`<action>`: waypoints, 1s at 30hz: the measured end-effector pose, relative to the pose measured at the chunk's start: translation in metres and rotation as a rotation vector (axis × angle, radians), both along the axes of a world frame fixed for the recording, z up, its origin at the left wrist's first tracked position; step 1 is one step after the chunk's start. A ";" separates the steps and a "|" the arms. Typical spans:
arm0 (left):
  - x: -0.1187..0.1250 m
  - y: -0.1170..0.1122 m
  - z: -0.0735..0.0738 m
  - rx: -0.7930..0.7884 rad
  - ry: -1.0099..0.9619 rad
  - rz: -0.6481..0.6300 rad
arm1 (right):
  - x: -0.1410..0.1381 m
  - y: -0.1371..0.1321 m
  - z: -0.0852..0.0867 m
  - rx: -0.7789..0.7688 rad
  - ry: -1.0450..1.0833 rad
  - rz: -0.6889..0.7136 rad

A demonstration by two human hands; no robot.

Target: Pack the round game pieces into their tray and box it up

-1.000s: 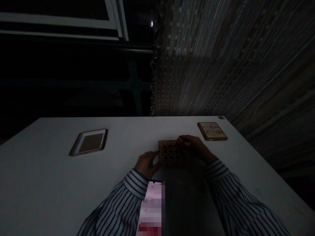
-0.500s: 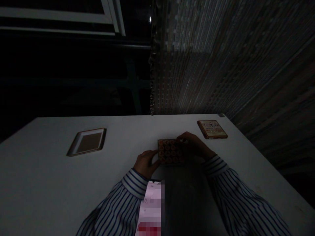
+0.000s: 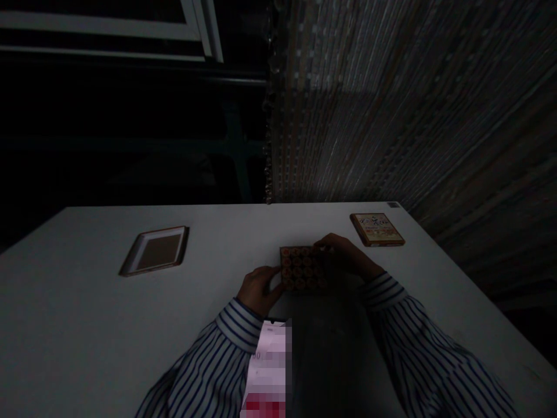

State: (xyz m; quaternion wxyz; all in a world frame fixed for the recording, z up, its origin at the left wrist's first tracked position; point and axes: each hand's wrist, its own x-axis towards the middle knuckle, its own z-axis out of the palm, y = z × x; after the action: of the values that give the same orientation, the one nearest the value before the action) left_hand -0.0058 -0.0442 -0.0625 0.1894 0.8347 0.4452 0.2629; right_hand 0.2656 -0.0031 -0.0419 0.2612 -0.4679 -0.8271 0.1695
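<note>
Well, the square board of round orange-marked pieces [image 3: 302, 268] sat on the white bench [image 3: 87, 278], held between both hands. The left hand [image 3: 259, 290] pressed its fingers [image 3: 273, 274] together against the board's edge; the right hand [image 3: 346, 255] curled over its far corner, any pinch too dark to tell. Steadying the board seemed the step in hand; shifting a piece would call for freeing one hand.

The table [image 3: 87, 302] has a smooth, matt white top. The small board [image 3: 302, 268] seems to be wood, with glossy round pieces. At 2 o'clock from it lies a box [image 3: 377, 229] of shiny card. The sleeve [image 3: 209, 371] is striped cloth.
</note>
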 end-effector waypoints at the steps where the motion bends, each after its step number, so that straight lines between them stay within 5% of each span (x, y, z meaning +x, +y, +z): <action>1: 0.000 0.000 0.000 0.001 0.001 0.000 | 0.000 0.000 0.000 -0.006 -0.002 -0.002; 30: 0.000 0.000 -0.002 0.045 -0.032 0.002 | 0.001 -0.001 -0.001 -0.004 -0.032 -0.021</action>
State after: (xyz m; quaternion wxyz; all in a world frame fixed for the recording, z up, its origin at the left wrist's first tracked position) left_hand -0.0057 -0.0439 -0.0644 0.1774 0.8339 0.4371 0.2865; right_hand 0.2665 -0.0038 -0.0431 0.2488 -0.4798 -0.8258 0.1612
